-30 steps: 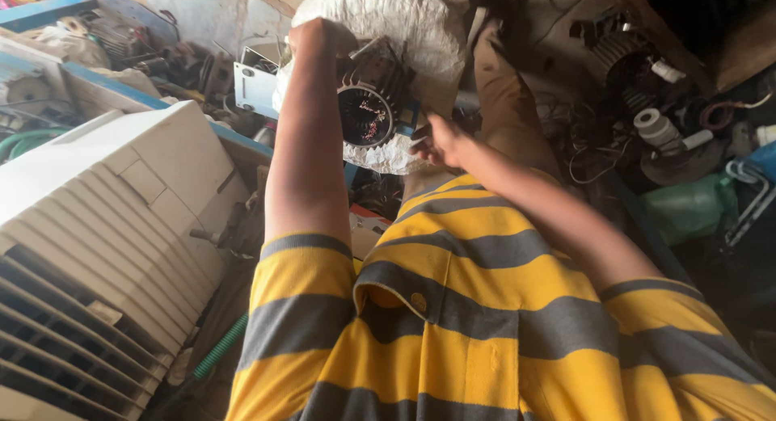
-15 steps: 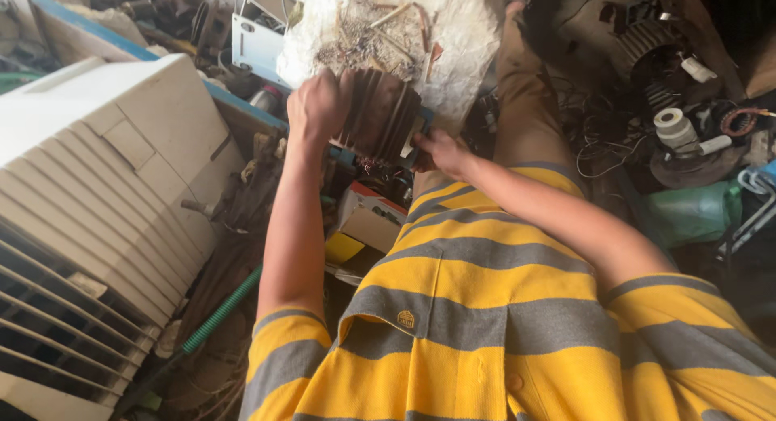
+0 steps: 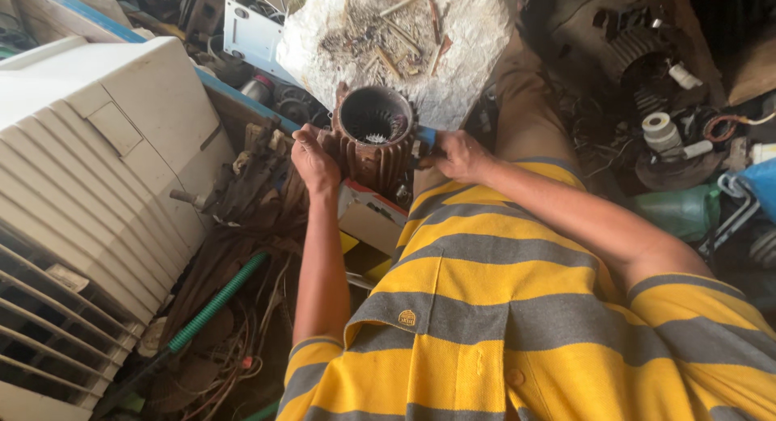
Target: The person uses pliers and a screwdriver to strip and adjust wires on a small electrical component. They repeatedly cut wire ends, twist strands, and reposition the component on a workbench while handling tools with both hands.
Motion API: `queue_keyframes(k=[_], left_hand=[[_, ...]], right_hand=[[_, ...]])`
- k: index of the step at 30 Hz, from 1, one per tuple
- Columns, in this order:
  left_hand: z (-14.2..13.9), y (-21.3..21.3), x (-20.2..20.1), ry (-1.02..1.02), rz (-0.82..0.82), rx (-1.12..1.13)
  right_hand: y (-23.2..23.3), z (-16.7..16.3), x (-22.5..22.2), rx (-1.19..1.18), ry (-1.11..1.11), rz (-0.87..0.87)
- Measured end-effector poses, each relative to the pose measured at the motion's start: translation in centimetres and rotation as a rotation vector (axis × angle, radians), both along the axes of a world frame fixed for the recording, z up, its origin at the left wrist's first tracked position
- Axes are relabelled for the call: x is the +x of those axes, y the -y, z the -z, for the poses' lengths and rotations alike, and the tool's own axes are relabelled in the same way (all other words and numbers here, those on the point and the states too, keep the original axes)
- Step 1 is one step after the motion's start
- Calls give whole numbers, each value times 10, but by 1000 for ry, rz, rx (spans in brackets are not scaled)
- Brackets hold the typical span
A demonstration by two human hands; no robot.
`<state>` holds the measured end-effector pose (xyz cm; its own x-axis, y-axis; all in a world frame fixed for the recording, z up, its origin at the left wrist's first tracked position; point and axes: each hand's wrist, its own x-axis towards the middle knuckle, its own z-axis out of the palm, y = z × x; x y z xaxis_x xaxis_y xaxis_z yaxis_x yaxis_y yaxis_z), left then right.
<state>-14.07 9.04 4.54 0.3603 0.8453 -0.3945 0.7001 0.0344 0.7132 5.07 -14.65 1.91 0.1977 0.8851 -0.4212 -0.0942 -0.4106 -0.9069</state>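
cluttered workshop floor below — left hand (image 3: 314,156) fingers wrap the ribbed motor stator (image 3: 373,138), bore upward; right hand (image 3: 457,154) grips a blue-handled tool (image 3: 425,136) just beside it.

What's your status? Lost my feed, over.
Left hand grips finned motor housing. Right hand holds blue-handled tool at its side. Nothing blocking.

The motor (image 3: 373,138) is hiding the left hand's (image 3: 314,156) fingertips and most of the blue-handled tool (image 3: 425,136) in the right hand (image 3: 457,154). The frame's left edge is cutting off the cooler (image 3: 89,195). Clutter at upper right is lying too dark to tell.
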Motion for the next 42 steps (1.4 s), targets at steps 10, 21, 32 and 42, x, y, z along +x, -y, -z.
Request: queue_keyframes(k=[10,21,32,42], left_hand=[[26,-19,134,453,134,100],[28,-7,129,428,79,95],[-14,2,97,251,280,388],[28,21,117,-20,864,326]], right_hand=[[7,54,64,263,691,258],[-14,40,63,111,641,240],[-23,12,81,-40,832,2],[98,-51,191,-347,865,754]])
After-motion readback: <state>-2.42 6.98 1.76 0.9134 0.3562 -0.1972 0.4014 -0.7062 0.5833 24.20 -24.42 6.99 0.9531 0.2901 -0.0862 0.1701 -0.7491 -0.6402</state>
